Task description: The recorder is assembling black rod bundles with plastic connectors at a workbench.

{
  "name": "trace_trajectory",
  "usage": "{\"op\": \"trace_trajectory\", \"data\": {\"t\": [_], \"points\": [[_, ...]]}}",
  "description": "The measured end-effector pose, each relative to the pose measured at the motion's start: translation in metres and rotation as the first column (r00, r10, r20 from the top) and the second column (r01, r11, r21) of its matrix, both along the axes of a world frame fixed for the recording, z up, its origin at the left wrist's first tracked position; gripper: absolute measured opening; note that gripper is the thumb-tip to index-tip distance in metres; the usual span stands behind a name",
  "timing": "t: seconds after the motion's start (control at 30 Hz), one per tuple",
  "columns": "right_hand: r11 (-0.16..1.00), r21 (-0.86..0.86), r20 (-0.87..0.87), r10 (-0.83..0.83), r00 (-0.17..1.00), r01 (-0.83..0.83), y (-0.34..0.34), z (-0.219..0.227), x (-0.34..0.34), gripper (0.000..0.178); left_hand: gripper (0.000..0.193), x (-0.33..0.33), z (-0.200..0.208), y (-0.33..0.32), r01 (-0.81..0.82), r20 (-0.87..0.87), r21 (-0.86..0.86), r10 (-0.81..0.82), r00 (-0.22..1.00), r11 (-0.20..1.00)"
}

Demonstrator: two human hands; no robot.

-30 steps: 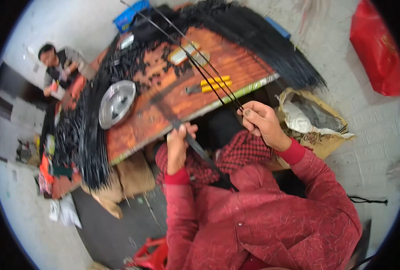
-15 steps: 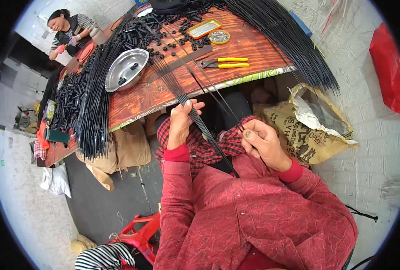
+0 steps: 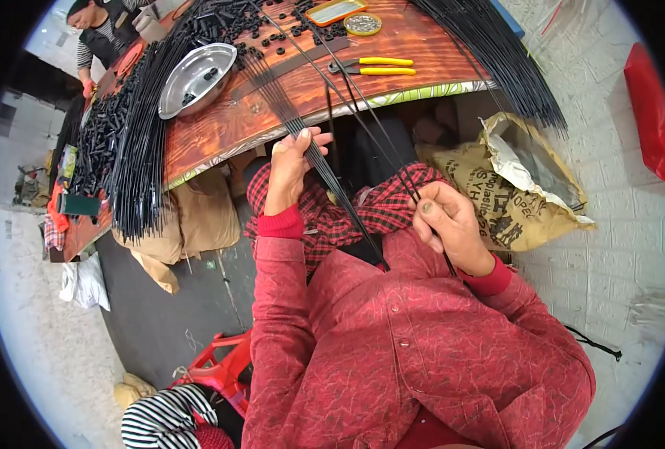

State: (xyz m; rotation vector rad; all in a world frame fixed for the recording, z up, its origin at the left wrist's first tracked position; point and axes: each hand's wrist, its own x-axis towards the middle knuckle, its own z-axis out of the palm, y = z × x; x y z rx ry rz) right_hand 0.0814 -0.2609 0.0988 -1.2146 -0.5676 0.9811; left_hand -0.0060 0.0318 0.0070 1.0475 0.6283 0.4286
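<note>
1. Fingers of the right hand (image 3: pixel 448 224) pinch shut on a few thin black rods (image 3: pixel 362 123), which run up and away over the table edge.
2. Left hand (image 3: pixel 291 161) curls closed round a thicker bundle of black rods (image 3: pixel 325 176), slanting down across the checked lap.
3. Wooden table (image 3: pixel 272 112) just beyond carries yellow-handled pliers (image 3: pixel 374 66), a steel bowl (image 3: pixel 196 77) and heaps of black rods.
4. Printed sack (image 3: pixel 512 187) gapes open right of the knees.
5. Far left, another person (image 3: pixel 100 30) sits at the table.
</note>
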Motion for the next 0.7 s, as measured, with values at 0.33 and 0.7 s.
{"op": "trace_trajectory", "data": {"t": [0.33, 0.7], "points": [[0.996, -0.008, -0.001, -0.093, 0.996, 0.093, 0.041, -0.037, 0.024, 0.02, 0.033, -0.005, 0.001, -0.003, 0.021, -0.031, 0.048, -0.019, 0.999, 0.999], [0.965, -0.002, 0.084, -0.262, 0.962, 0.263, 0.031, -0.043, 0.05, 0.021, 0.034, -0.005, -0.003, 0.001, 0.017, -0.024, 0.057, -0.016, 1.0, 0.998]]}}
